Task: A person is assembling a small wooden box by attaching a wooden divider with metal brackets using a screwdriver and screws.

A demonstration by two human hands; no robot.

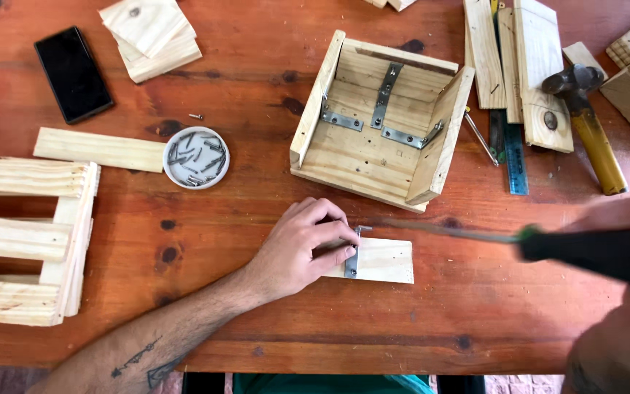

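The left hand (302,248) lay flat across the left part of a small wooden board (380,260) near the front edge of the red-brown wooden table (257,95), fingers loosely curled and spread, the fingertips pinching a screw (361,229) upright at the top end of a metal bracket (351,261). The board was a short, pale rectangle of pine with faint grain lines, lying flat with its long side across the view. The bracket was a narrow grey strip running across the board's width just beside the fingertips, with a dark screw hole showing near its lower end.

From the right came a screwdriver (548,244), blurred, its thin shaft pointing left toward the screw and its dark handle carrying a green collar. The right hand (621,219) was mostly hidden behind that handle; it appeared closed around it, though the fingers could not be made out.

Just behind the board sat an open wooden box (380,120) with 3 grey brackets screwed inside. To the left stood a round white dish of screws (196,157), and beyond it a black phone (73,74). A hammer (588,128) with a yellow handle lay at the right beside a blue ruler (515,157).
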